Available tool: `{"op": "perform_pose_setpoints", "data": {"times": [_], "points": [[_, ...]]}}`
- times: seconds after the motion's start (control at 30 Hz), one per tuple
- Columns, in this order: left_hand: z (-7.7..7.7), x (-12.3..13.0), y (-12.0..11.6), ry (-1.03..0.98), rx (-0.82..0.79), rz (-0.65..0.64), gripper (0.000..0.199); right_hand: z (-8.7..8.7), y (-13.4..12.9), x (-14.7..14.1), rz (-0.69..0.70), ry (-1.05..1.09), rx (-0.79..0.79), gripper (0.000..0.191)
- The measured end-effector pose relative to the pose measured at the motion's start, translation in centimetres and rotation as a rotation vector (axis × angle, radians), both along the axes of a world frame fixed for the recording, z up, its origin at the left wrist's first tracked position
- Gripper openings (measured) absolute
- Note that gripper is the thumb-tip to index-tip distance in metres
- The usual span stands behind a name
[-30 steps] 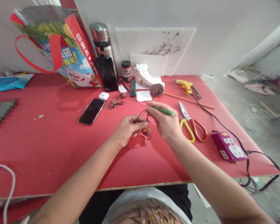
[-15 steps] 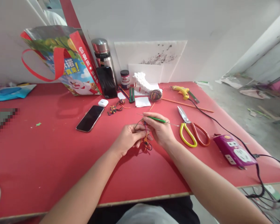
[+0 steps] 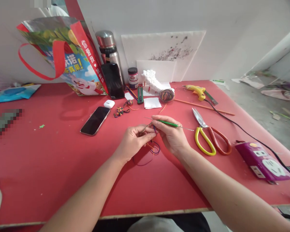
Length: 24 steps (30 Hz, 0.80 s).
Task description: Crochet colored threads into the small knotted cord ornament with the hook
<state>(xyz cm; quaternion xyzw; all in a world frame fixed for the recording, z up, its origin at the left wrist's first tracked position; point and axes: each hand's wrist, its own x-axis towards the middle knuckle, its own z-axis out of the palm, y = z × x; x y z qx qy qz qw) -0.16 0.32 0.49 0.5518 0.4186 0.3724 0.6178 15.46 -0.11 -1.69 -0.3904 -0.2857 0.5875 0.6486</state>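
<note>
Your two hands meet near the middle of the frame, above the red counter [image 3: 62,180]. In your right hand [image 3: 171,133], the fingers pinch a hook [image 3: 168,123] by its green handle, pen-style; its thin tip points left over the left hand, and its other metal end sticks out to the right. Your left hand [image 3: 131,141] has thumb and forefinger pressed together on strands of yarn [image 3: 154,128]. The yarn runs between your hands, with orange and dark blue loops hanging just below your fingertips; the part behind the left fingers is hidden from view.

Beyond your hands, toward the upper middle of the frame, lie a folded white paper [image 3: 152,103] and, touching or just beside it, a multicoloured ball [image 3: 167,95]. A small knotted piece [image 3: 119,111] lies to their left, with a phone [image 3: 96,120] and a white earphone case [image 3: 109,104] further left.

On the right of the frame, you have scissors [image 3: 202,125] with one yellow and one red handle, blades slightly parted, near a purple power strip [image 3: 263,162]. A yellow glue gun [image 3: 195,91] lies above them, and a colourful bag [image 3: 87,80] stands at the upper left.
</note>
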Motion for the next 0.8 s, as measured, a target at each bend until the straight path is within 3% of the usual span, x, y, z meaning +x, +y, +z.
{"op": "perform_pose_setpoints", "data": {"times": [0.33,0.8], "points": [[0.1,0.6,-0.3,-0.112,-0.168,0.016,0.034,0.6,-0.5,-0.2,-0.040,-0.029,0.011,0.022],[-0.5,0.6,0.3,-0.385,-0.273,0.089,0.024,1.3,-0.8,-0.6,-0.040,-0.037,-0.017,0.021]]}}
